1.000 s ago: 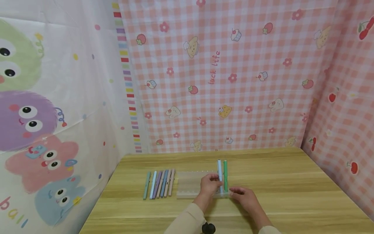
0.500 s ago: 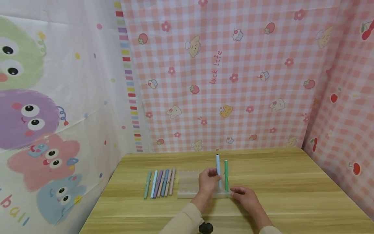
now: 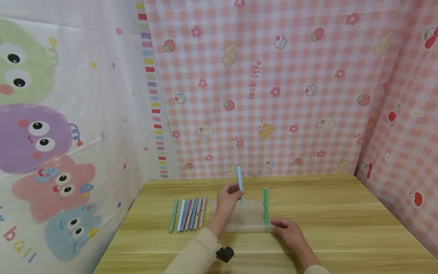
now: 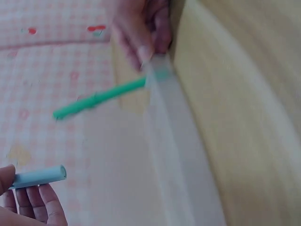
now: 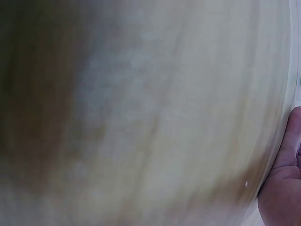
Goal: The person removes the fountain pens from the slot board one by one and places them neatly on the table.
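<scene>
In the head view my left hand pinches a light blue pen and holds it nearly upright above a translucent plastic pen case. The left wrist view shows that pen's end between thumb and fingers. A green pen stands at the case's right end, its lower tip inside the front strip. Around that same end curl the thumb and fingers of my right hand. The right wrist view is mostly blurred tabletop, with part of the right hand at its edge.
Left of the case lies a row of several pens, among them a grey-green pen and a purple pen. The wooden table meets a pink checked curtain at the back and a white printed curtain at left.
My left hand has lifted the light blue pen out of the case, beside the green pen, and moved it up and left. The right hand stays at the case's end.
</scene>
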`<state>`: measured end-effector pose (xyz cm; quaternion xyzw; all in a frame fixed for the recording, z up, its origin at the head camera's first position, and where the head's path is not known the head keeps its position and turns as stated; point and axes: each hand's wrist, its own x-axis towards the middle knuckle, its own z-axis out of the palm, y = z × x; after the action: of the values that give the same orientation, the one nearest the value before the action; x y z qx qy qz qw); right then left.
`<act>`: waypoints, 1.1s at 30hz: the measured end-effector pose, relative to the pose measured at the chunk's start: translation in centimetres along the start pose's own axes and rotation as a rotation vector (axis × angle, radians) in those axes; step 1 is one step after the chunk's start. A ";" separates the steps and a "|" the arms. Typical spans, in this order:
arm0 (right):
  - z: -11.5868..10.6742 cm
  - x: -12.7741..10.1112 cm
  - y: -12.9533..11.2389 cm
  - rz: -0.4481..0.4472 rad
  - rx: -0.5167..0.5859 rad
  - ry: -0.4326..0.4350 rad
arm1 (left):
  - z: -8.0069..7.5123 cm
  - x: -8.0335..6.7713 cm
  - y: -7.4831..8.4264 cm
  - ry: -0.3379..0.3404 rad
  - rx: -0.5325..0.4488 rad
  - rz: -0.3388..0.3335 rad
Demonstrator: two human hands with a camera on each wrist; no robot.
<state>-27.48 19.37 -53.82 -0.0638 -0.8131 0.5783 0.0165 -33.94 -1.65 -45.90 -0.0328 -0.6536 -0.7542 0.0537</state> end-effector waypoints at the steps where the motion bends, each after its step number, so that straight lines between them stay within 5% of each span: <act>1: 0.0 0.0 0.0 0.003 0.000 0.004 | -0.5 0.2 0.3 0.006 -0.015 -0.006; 13: 0.1 0.0 0.0 0.014 0.036 0.003 | -6.5 3.0 2.2 0.066 -0.072 0.016; 22: 0.1 0.1 0.1 0.020 0.028 0.007 | -10.4 4.2 2.5 0.114 -0.020 0.024; 33: 0.0 0.0 0.0 0.016 0.012 0.002 | -14.4 4.1 2.7 0.131 0.063 -0.076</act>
<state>-27.45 19.34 -53.86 -0.0706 -0.8091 0.5833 0.0133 -37.41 -16.42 -44.77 0.0429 -0.6730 -0.7352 0.0686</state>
